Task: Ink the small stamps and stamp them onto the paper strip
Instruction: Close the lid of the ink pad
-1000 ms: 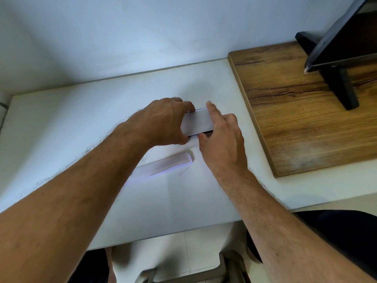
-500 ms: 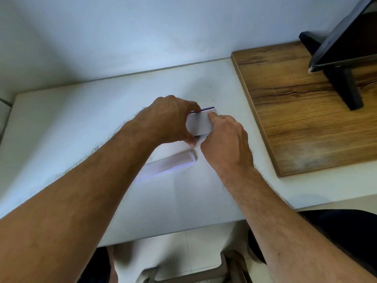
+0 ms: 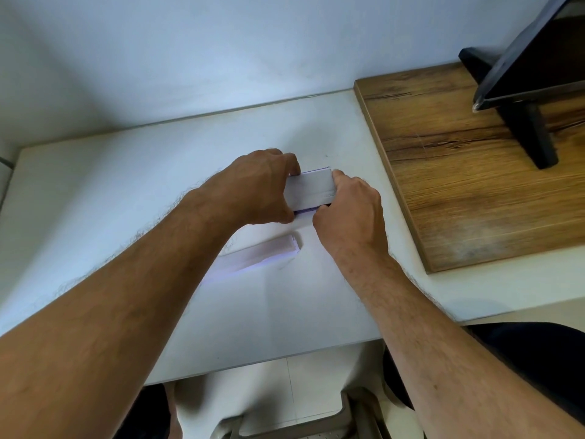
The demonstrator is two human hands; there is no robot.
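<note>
A flat white ink-pad case (image 3: pixel 311 190) with a thin purple edge lies on the white table (image 3: pixel 95 198). My left hand (image 3: pixel 256 188) grips its left end, fingers curled over the far edge and thumb at the near edge. My right hand (image 3: pixel 351 210) pinches its right end between index finger and thumb. A white paper strip (image 3: pixel 262 253) lies just in front of the case, partly under my left forearm. No stamps are visible.
A wooden board (image 3: pixel 474 172) lies on the table to the right and carries a black stand with a dark screen (image 3: pixel 535 61). A white wall runs close behind the table. Floor and a chair part show below the table's near edge.
My right hand has shifted from lying along the case's right side to pinching its right end. The case's near purple edge now shows between my two thumbs.
</note>
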